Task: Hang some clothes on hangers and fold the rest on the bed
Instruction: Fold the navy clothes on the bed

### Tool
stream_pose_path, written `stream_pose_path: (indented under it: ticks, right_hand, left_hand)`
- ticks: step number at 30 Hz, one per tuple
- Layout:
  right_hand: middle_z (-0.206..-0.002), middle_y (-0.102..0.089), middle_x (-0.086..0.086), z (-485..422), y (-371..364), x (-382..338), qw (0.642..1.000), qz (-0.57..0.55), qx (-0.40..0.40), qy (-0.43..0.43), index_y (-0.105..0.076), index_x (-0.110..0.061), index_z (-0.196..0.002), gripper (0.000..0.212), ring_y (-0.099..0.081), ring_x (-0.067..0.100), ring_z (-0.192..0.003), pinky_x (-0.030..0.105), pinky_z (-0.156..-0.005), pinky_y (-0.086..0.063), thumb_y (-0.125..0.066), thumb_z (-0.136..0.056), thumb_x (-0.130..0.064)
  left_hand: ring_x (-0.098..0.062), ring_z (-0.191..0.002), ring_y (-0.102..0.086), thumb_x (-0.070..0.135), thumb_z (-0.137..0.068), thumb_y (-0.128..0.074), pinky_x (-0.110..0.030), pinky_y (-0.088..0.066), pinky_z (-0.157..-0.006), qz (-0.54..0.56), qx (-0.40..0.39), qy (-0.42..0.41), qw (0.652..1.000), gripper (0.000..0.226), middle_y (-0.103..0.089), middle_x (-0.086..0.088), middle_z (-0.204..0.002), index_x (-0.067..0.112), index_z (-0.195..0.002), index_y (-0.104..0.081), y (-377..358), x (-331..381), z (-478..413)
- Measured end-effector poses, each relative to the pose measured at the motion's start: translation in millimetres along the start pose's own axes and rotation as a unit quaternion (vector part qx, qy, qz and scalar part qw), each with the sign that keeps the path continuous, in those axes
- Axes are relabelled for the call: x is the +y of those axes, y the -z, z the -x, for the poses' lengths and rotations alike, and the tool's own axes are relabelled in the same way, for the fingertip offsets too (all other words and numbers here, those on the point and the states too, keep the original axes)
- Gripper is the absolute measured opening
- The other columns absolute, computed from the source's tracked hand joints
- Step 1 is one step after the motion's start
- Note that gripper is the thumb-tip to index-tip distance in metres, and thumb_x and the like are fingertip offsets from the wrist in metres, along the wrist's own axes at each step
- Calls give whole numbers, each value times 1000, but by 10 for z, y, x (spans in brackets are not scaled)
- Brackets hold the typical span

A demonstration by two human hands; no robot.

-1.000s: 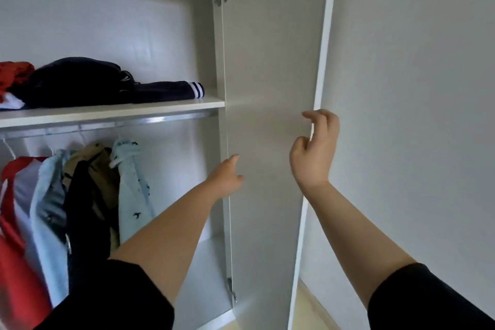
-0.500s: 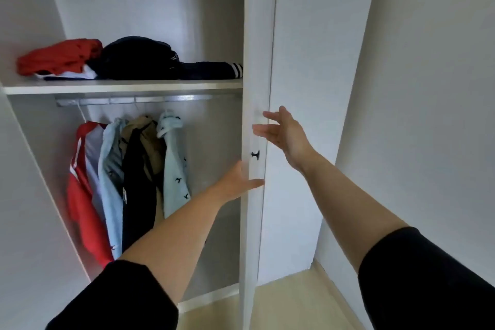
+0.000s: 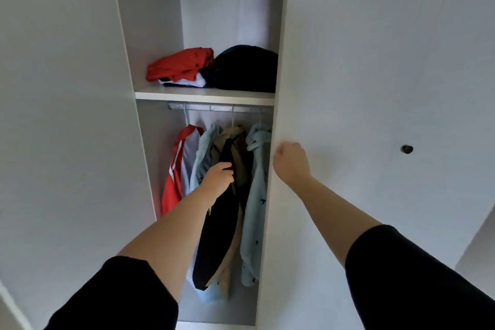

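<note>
Several garments hang from a rail (image 3: 219, 108) inside the white wardrobe: a red and white top (image 3: 174, 177), a pale blue shirt (image 3: 203, 153), a black garment (image 3: 217, 236), a tan one (image 3: 235, 139) and a light blue printed shirt (image 3: 255, 209). My left hand (image 3: 218, 178) reaches in front of the black garment with its fingers curled; whether it holds the cloth is unclear. My right hand (image 3: 290, 162) grips the inner edge of the right door (image 3: 348, 88), fingers hidden behind it. Folded red clothes (image 3: 179, 65) and a dark bundle (image 3: 246, 67) lie on the shelf (image 3: 203, 96).
The left door (image 3: 67, 115) stands close on the left, leaving a narrow opening. A small dark knob (image 3: 407, 149) sits on the panel to the right. The wardrobe floor (image 3: 214, 313) shows below the hanging clothes.
The right door has swung across and now covers the right part of the opening. My right hand moved onto its edge. My left hand left the door and is now in front of the hanging clothes.
</note>
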State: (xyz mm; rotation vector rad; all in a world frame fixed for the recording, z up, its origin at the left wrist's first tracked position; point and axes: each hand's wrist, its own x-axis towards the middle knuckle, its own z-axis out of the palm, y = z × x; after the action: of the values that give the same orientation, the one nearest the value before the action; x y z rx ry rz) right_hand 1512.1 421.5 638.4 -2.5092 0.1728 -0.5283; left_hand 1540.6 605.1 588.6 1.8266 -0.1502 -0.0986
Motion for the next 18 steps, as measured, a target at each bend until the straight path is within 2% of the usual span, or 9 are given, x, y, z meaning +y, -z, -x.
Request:
stream_pose_path:
  ticks: [2,3,4,6,9,12,14,16,18]
  right_hand:
    - [-105,-52,16,-90,-217,-187,991,55,122,5,-59,0,-94,19,-48,32,-101,37,-84,-41,-47,-88,-13]
    - [-106,-52,17,-101,-300,-298,987,49,154,2,-60,-1,-95,19,-46,33,-101,38,-84,-40,-49,-85,-13]
    - [-107,-51,17,-103,-385,-412,985,46,167,-2,-61,-3,-98,20,-45,34,-102,39,-85,-39,-51,-83,-12]
    - [-117,-49,16,-80,-571,-631,987,65,146,10,-61,-8,-107,26,-42,35,-111,42,-95,-37,-53,-82,-12]
    - [-134,-43,17,79,-882,-1123,993,40,96,60,-60,-9,-116,32,-35,35,-128,43,-110,-24,-56,-85,-16]
    - [-126,-49,21,334,-1148,-1724,994,-33,47,89,-62,-5,-116,32,-43,38,-119,42,-105,-32,-55,-86,-12]
    - [-119,-54,21,520,-1286,-2060,985,-135,-8,105,-65,-2,-111,29,-49,37,-113,40,-103,-38,-53,-85,-5]
    - [-114,-61,21,687,-1365,-2319,961,-253,-60,98,-67,1,-108,26,-56,32,-108,35,-97,-43,-50,-88,0]
    - [-107,-66,17,860,-1402,-2504,931,-346,-94,62,-69,0,-101,20,-59,21,-98,26,-84,-44,-52,-91,-1]
  left_hand:
    - [-3,-52,-61,-23,-92,-22,-11,-43,-53,-99,62,-54,992,37,-64,-15,-62,-27,-127,-34,393,-60,-81]
    - [-1,-50,-60,-24,-91,-23,-11,-45,-55,-115,94,-65,987,32,-65,-6,-56,-29,-115,-44,604,-68,-71]
    - [-3,-60,-63,-23,-90,-28,-15,-49,-65,-144,132,-70,978,31,-68,-4,-66,-23,-105,-55,818,-54,-2]
    - [-16,-92,-65,-13,-86,-40,-26,-46,-89,-197,212,-84,954,33,-71,-8,-95,-6,-102,-69,1160,-95,189]
    - [-26,-106,-61,-12,-78,-44,-26,-42,-92,-274,290,-133,907,41,-70,-11,-109,5,-101,-73,1587,-117,681]
    - [-30,-94,-63,-17,-66,-44,-28,-48,-80,-339,339,-256,840,40,-69,-13,-92,2,-86,-73,1944,-55,1215]
    - [-32,-90,-62,-16,-60,-44,-30,-50,-76,-372,363,-352,778,34,-67,-14,-87,0,-76,-70,2146,-27,1523]
    - [-32,-105,-53,-13,-60,-44,-35,-45,-88,-381,402,-386,738,36,-64,-18,-104,0,-83,-68,2319,-56,1742]
    - [-34,-119,-45,-12,-62,-45,-39,-37,-101,-351,466,-352,732,49,-53,-22,-124,1,-106,-64,2452,-96,1898]
